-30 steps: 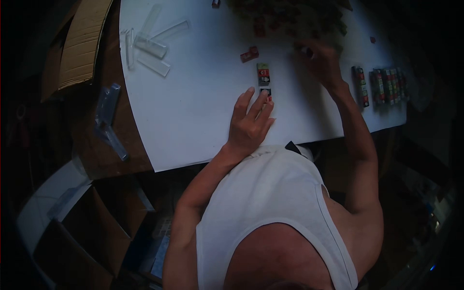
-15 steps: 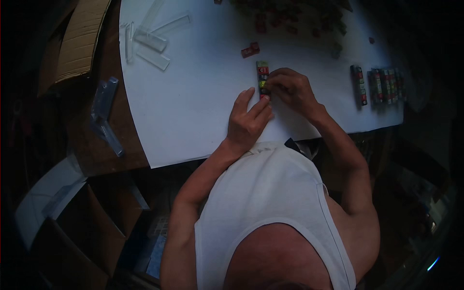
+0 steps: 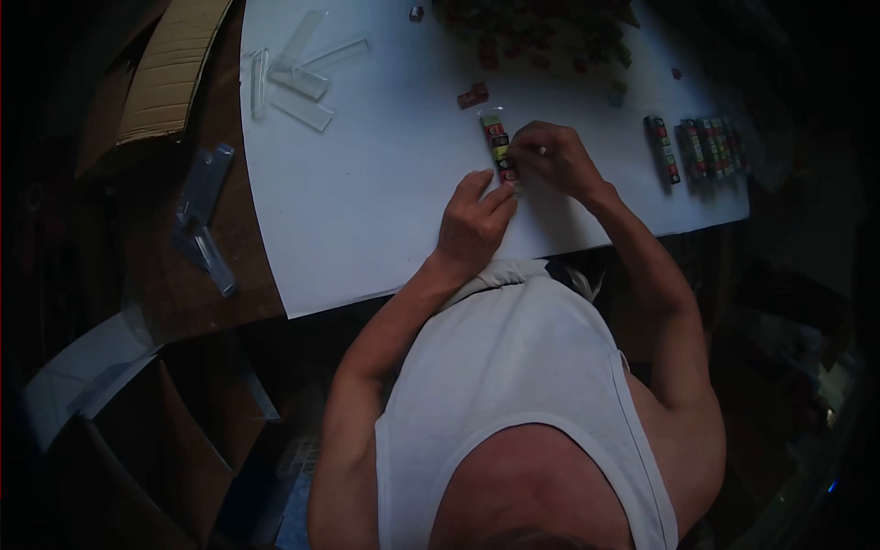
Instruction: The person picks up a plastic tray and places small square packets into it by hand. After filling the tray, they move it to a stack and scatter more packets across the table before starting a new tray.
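A narrow clear plastic case (image 3: pixel 489 114) lies on the white sheet, filled with a row of small coloured boxes (image 3: pixel 499 144) in green, red, black and yellow. My left hand (image 3: pixel 472 222) steadies its near end, with the thumb and a finger on either side. My right hand (image 3: pixel 556 163) is closed in a pinch at the right side of the row, around its middle. Whatever sits between those fingertips is too small and dark to make out. Just beyond the case's far end are a couple of loose red boxes (image 3: pixel 474 95).
Empty clear cases (image 3: pixel 302 81) lie at the far left of the white sheet (image 3: pixel 348 211). More clear plastic pieces (image 3: pixel 203 188) rest on the brown table near cardboard (image 3: pixel 174 73). A dark heap of small boxes (image 3: pixel 541 32) is at the back; filled cases (image 3: pixel 710 148) stand right.
The case has turned slightly, its near end now further right. My right fingers have shifted a little outward from the row. The whole view has moved slightly.
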`<state>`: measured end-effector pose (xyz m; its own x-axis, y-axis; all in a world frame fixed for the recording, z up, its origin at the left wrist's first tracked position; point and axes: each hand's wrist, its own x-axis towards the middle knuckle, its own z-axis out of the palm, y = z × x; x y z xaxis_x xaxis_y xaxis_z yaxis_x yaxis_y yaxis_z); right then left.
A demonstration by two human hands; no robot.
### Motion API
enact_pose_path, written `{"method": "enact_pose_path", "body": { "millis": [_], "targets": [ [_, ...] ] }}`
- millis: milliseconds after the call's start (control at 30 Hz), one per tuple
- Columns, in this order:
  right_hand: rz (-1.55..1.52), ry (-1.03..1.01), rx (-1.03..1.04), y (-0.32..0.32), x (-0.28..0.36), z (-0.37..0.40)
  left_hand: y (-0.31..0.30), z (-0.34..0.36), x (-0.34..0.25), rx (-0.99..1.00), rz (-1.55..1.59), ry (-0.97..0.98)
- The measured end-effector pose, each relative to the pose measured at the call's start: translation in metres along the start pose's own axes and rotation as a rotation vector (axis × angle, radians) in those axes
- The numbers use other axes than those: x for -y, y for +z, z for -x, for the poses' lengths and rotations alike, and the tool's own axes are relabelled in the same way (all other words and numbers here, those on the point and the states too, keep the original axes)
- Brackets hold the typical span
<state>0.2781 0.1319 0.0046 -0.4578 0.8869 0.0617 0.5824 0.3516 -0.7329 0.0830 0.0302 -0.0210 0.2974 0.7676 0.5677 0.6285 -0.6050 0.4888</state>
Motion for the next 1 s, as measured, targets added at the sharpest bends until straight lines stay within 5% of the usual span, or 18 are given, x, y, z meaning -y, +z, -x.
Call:
{"method": "enact_pose_path", "body": {
  "millis": [267, 367, 567, 733, 833, 1000],
  "targets": [
    [0.025, 0.006, -0.209, 0.012, 0.016, -0.021, 0.000, -0.003, 0.002, 0.001, -0.012, 0.032],
    [-0.056, 0.202, -0.151, 0.024, 0.011, -0.022, 0.003, 0.000, 0.003, -0.001, -0.011, 0.038],
    [0.022, 0.087, -0.253, 0.031, 0.013, -0.010, -0.002, -0.006, -0.001, 0.023, 0.023, 0.032],
    [0.456, -0.023, -0.337, 0.029, 0.035, 0.004, -0.003, -0.008, -0.003, 0.116, 0.110, 0.085],
    [0.382, 0.015, -0.221, 0.019, 0.032, 0.012, -0.004, -0.009, -0.003, 0.179, 0.133, 0.150],
    [0.364, 0.023, -0.373, -0.026, 0.010, 0.045, -0.011, -0.006, -0.008, 0.205, 0.242, 0.069]
  ]
}}
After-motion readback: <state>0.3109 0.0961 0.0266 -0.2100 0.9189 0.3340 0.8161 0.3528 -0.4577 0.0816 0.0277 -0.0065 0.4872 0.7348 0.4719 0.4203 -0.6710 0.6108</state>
